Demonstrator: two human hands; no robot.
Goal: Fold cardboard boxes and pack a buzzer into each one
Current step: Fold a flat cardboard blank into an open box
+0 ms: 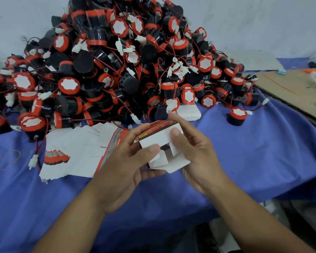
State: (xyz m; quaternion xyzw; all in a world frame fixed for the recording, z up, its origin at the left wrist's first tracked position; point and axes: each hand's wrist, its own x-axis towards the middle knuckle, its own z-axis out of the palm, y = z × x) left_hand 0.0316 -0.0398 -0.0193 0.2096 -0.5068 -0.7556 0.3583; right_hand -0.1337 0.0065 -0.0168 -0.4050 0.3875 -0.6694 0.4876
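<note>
Nearest the camera, 2 bare forearms reaching up from the bottom edge toward the tall heap of black cylindrical buzzers with red rims and white faces [117, 70]. Held in the air just in front of the heap's foot: 1 small white cardboard box with a red printed side [159, 137], half formed, its end flaps hanging open toward the camera. Left hand [124, 161] curled round the box's left end, thumb pressed on a white panel, fingers wrapped behind on the printed side. Right hand [195, 152] clasping the right end, thumb flat on the upper white panel, forefinger hooked over the top edge. Both hands closed on the box.

At the heap's front-left foot, a loose fan of flat unfolded white box blanks [77, 152], some showing red print, lying on the blue cloth [244, 152]. Further out to the heap's front left, a white plastic connector on red and black wires [33, 161], also on the cloth. At the heap's front-right foot, a second stack of flat white blanks [189, 111], partly buried under buzzers. Just right of the heap and apart from it, 1 lone black-and-red buzzer [235, 116], white face up. Further right of the heap, a flat brown cardboard sheet [290, 88]. Behind the heap, a pale grey-white wall [26, 15].
</note>
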